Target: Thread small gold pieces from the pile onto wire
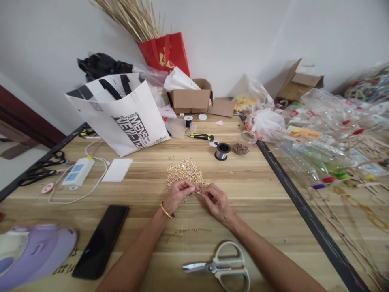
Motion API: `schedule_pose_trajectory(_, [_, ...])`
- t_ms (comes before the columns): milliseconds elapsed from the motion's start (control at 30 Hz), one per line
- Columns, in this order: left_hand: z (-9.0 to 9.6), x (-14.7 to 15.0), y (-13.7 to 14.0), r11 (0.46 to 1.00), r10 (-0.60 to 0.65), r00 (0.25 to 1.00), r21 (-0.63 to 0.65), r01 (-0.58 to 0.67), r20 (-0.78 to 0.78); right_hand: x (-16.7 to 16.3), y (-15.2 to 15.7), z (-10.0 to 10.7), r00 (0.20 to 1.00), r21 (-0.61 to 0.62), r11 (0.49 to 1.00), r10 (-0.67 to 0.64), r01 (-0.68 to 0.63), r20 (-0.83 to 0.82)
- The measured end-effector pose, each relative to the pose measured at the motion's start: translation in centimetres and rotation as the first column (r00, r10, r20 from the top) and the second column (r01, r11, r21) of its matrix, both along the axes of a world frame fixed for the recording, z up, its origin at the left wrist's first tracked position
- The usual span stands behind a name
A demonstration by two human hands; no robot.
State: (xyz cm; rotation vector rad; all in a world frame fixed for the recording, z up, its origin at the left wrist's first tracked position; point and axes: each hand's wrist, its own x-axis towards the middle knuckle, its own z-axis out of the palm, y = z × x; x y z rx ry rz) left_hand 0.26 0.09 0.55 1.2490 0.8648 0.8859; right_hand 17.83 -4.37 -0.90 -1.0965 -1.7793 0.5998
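Observation:
My left hand [179,194], with a gold bracelet [165,210] at the wrist, pinches something tiny between thumb and forefinger. Close beside it, my right hand [216,202] is also pinched; a small shiny piece shows between the two sets of fingertips, too small to name. Both hands are at the near edge of a pile of small gold and silver beads [186,169]. Below them on the wood lies a thin gold chain or beaded wire [188,231]. Nearer still, scissors with cream handles [223,265] lie with their blades pointing left.
A black phone [101,242] and a purple object [45,253] lie at left, near a power strip [78,172] and white paper [117,169]. Behind the beads stand a wire spool [223,151], a glass jar [243,144] and a utility knife [200,137]. Plastic bottles [304,158] crowd the right.

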Motion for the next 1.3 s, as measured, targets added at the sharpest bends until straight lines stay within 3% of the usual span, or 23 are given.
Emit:
schedule_pose_trajectory(333, [-0.31,0.58,0.02,0.995,0.008,0.994,-0.097,0.003,0.109,0.14,0.04,0.09,1.0,0.039,0.999,0.011,-0.011,-0.014])
schedule_pose_trajectory(833, [0.11,0.68,-0.25,1.0,-0.024,0.998,0.009,0.025,-0.063,0.13,0.16,-0.33,0.996,0.102,0.994,0.029,-0.038,0.084])
schedule_pose_trajectory(1300, [0.01,0.95,-0.41,0.999,-0.018,0.994,0.04,0.022,-0.11,0.0,0.38,-0.5,0.996,0.096,0.994,0.037,-0.045,0.076])
